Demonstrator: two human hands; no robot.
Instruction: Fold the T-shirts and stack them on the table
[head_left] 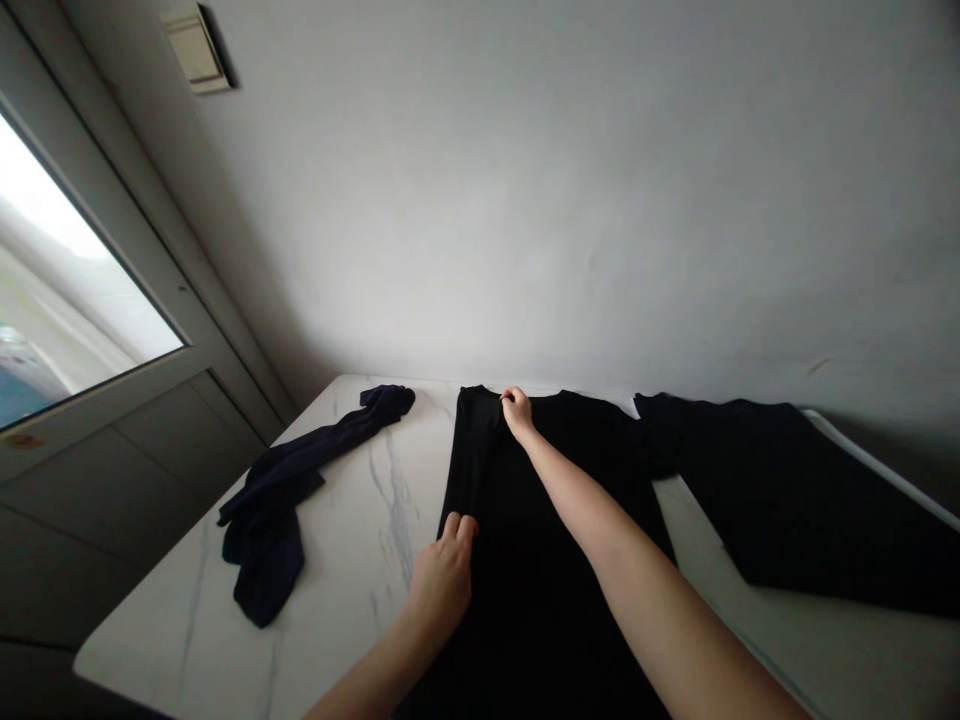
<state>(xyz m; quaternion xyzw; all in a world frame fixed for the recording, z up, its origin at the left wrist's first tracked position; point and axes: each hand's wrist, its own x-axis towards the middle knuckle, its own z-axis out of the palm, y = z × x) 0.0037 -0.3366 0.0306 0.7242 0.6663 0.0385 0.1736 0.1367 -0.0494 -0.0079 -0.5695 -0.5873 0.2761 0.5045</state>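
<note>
Two bare hands work on a black long-sleeved top (540,600) lying flat on a white marble-patterned worktop (352,610), its collar toward the wall; the right hand (517,414) sits at the neckline, thumb and fingers closed in a small pinch on the black cloth; the left hand (444,575) lies lower at the garment's left edge, fingers loosely curved over a long doubled strip of cloth (471,460), though whether they grip it I cannot tell; good handling here means light contact, keeping the cloth flat and its edges straight; a crumpled navy garment (274,500) lies to the left, well apart from the hands; another black garment (750,490) lies just to the right.
</note>
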